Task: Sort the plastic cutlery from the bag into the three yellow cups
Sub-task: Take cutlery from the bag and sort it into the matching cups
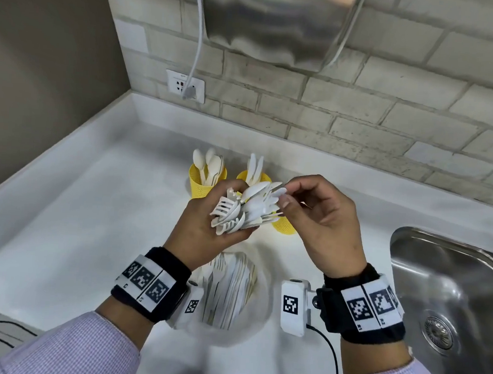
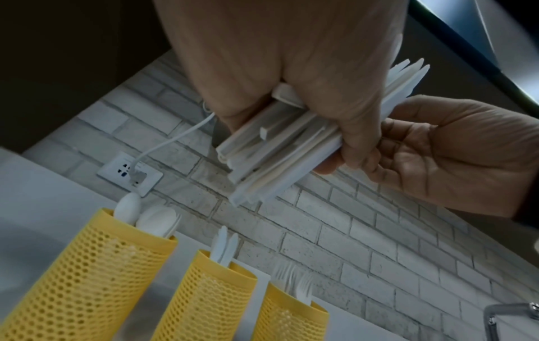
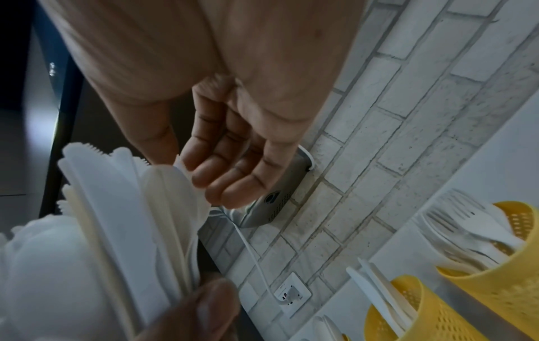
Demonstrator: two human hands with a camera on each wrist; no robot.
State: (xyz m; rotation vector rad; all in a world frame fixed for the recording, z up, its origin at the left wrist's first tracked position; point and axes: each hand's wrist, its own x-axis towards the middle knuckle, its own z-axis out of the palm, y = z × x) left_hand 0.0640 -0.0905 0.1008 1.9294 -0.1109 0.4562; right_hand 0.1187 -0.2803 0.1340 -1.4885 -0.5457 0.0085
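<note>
My left hand [image 1: 232,210] grips a bundle of white plastic cutlery [image 1: 255,208] by the handles, with forks, spoons and knives fanned out above the counter. In the left wrist view the handles [image 2: 277,152] stick out below its curled fingers. My right hand [image 1: 286,193] pinches the tip of one piece in the bundle between thumb and forefinger; it looks like a knife [image 3: 87,161]. Behind the hands stand three yellow mesh cups: one with spoons [image 1: 203,186], one with knives [image 1: 262,177], and one with forks [image 1: 285,226], half hidden. The clear bag [image 1: 232,291] with more cutlery lies below my hands.
A steel sink [image 1: 451,288] is set into the white counter [image 1: 76,218] at the right. On the brick wall hang a metal hand dryer [image 1: 274,22] and a socket [image 1: 185,86] with a white cable plugged in. A brown side wall closes the left.
</note>
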